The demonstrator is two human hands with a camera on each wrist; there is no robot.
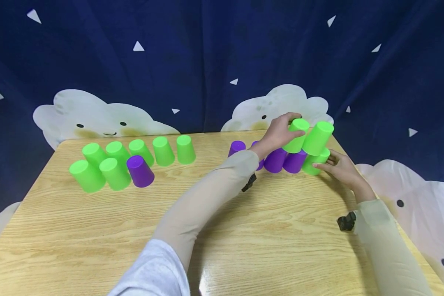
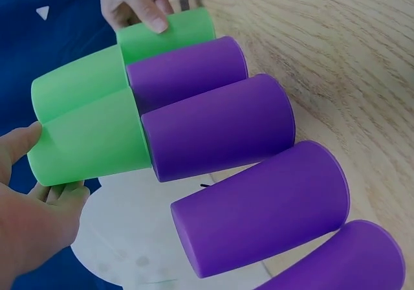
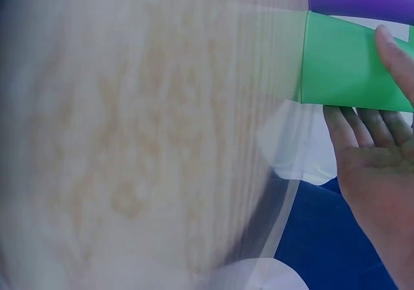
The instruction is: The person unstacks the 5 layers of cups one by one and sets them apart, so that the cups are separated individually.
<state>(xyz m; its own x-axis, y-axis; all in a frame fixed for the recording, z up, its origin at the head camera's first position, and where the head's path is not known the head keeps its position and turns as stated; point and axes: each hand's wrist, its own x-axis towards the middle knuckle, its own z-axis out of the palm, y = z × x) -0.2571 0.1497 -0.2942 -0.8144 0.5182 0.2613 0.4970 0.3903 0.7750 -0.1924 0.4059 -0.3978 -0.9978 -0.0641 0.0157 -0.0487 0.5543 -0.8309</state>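
Observation:
My left hand [image 1: 279, 132] grips an upside-down green cup [image 1: 295, 137] near its top, thumb on one side and fingers on the other. This cup sits in an upper layer, over two purple cups [image 1: 275, 160]. Beside and touching it is another upper green cup [image 1: 318, 137], which rests over the row's right end. At that end my right hand [image 1: 342, 170] holds a lower green cup [image 3: 352, 63] between thumb and fingers. More purple cups [image 2: 265, 209] continue the bottom row leftward, partly hidden by my left forearm in the head view.
On the table's left side [image 1: 96, 222] stand several upside-down green cups [image 1: 164, 152] with one purple cup [image 1: 140, 172] in front. A dark blue curtain [image 1: 203, 61] with clouds hangs behind the table. The table's right edge runs close to my right arm.

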